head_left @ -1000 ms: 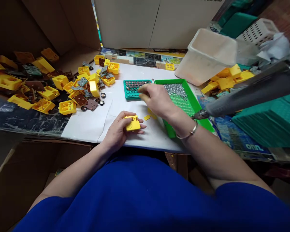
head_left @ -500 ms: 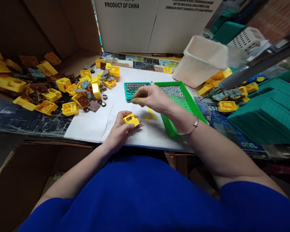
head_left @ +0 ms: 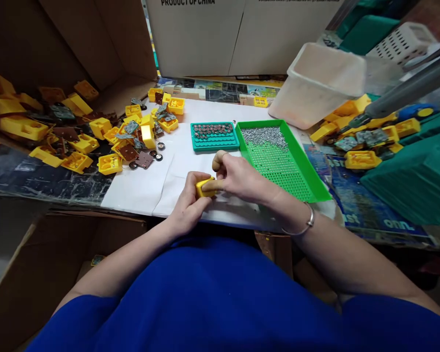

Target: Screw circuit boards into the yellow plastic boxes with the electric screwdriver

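My left hand is closed around a small yellow plastic case, held just above the white paper near the table's front edge. My right hand is at the case too; one outstretched digit presses on its top while the other fingers curl in. Whether anything small sits under that digit is hidden. Beyond the hands lies a teal tray with rows of round metal button cells in its back part. Right of it, a green perforated tray holds a heap of small silvery metal parts.
Yellow cases with circuit boards are piled at left, partly inside a cardboard box. A translucent bin, more yellow cases and stacked teal trays stand at right. A grey tool slants in from the upper right.
My right hand has come back from the teal tray, down to the yellow case. My left hand has shifted slightly right, still with the case. The camera view has shifted a little.
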